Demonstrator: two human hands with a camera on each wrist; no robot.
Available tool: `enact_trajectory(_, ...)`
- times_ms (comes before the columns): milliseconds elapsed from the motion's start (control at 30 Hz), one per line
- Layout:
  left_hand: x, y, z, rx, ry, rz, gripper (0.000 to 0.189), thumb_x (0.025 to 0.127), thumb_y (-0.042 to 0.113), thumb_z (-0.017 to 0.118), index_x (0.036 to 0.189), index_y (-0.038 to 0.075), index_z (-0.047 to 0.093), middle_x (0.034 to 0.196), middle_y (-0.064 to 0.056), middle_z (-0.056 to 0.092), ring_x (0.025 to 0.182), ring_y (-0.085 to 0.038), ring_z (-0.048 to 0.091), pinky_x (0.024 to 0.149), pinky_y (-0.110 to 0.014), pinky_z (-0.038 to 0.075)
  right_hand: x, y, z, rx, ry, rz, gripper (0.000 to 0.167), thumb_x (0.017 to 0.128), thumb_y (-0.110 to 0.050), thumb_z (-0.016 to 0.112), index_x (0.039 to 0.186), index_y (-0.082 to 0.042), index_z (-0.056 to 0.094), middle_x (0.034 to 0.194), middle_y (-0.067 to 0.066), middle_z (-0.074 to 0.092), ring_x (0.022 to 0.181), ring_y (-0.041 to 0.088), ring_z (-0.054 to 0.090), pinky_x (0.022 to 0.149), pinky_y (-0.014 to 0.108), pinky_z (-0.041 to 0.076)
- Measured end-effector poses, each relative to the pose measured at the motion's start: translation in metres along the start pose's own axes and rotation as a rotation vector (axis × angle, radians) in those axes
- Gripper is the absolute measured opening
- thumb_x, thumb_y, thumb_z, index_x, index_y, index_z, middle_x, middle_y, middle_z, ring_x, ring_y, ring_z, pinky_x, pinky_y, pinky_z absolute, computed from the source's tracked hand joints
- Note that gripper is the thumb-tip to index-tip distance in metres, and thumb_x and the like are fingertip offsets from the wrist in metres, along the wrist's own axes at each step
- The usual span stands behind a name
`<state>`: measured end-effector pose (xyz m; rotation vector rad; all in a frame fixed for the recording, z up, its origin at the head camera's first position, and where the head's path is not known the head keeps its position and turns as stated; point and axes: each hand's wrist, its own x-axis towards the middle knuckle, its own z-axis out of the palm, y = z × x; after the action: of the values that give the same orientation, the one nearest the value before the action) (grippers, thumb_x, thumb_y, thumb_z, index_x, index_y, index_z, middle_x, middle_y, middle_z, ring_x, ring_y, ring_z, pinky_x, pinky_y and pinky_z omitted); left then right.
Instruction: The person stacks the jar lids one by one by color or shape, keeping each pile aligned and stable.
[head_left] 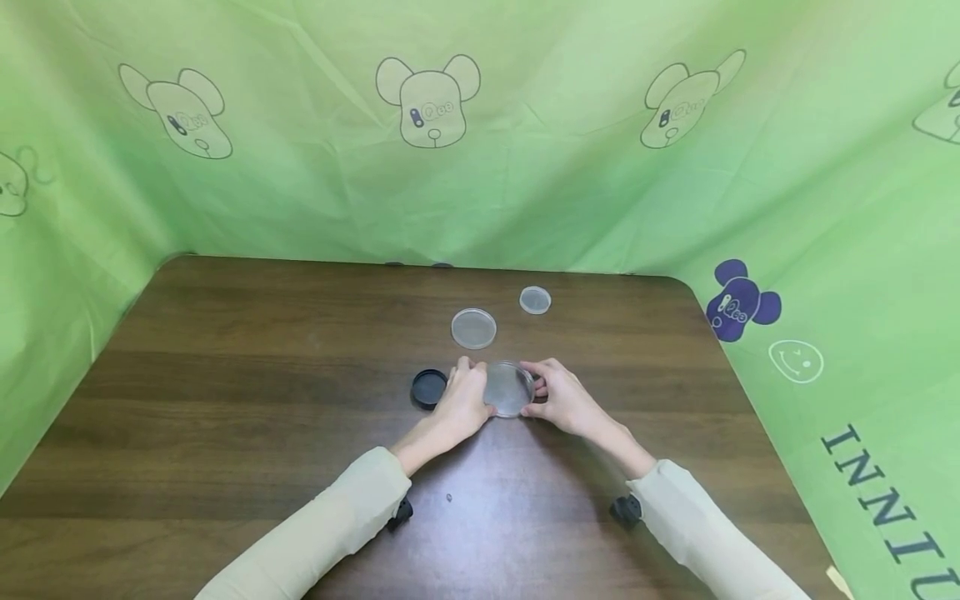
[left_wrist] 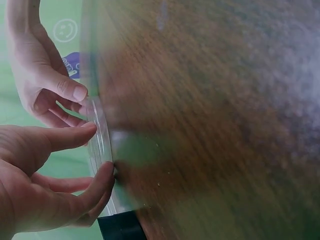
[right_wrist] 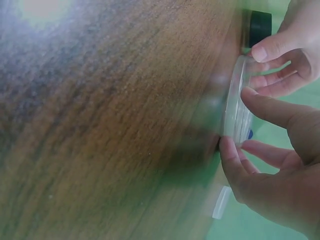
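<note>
A clear round petri dish [head_left: 508, 390] is between the two hands, low at the tabletop. At its left edge the left hand [head_left: 463, 396] grips the rim with thumb and fingers. Opposite it, the right hand [head_left: 561, 397] holds the right edge, thumb on the near side and fingers on the far side. From the side, in the right wrist view, the clear dish [right_wrist: 236, 100] shows stacked rims. Just left of the left hand lies a shallow black round dish or lid [head_left: 429, 389], partly covered by that hand.
Behind the hands a clear round dish or lid [head_left: 473, 328] lies on the wooden table [head_left: 262, 375]. Farther back and right is a smaller clear round dish [head_left: 536, 300]. A tiny speck [head_left: 449, 497] sits near the front. Green printed cloth [head_left: 525, 192] surrounds the table.
</note>
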<state>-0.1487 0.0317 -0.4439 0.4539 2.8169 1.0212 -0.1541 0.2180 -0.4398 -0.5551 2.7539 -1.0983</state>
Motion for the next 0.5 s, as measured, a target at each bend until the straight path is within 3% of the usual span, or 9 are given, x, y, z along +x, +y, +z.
enact_trajectory(500, 0.0003, -0.0016, -0.001, 0.009, -0.024, 0.008, 0.06, 0.075, 0.01, 0.082, 0.123, -0.013, 0.054, 0.116, -0.026, 0.049, 0.106, -0.039, 0.05, 0.094, -0.045, 0.043, -0.0022, -0.0004, 0.0007, -0.033, -0.007, -0.013, 0.068, 0.069, 0.008, 0.079, 0.129, 0.016, 0.048, 0.111, 0.029, 0.049, 0.091, 0.036, 0.064, 0.082, 0.038, 0.054)
